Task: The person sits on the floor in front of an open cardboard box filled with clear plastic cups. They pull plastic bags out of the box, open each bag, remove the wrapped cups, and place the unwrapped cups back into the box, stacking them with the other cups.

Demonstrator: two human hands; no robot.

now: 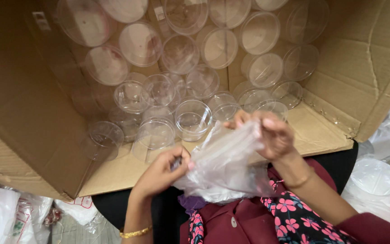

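Both my hands hold a crumpled clear plastic bag (224,165) over my lap, in front of a big cardboard box. My left hand (161,171) pinches the bag's lower left edge. My right hand (269,133) grips its upper right edge, with the fingers curled into the plastic. The bag seems to have a clear container inside, but the folds blur it. Just beyond my hands, several clear round plastic containers (192,117) lie on their sides in the box.
The cardboard box (28,108) lies on its side with the open mouth towards me and its flap (314,133) under my hands. More plastic bags sit on the floor at the left (5,217) and at the right (380,180).
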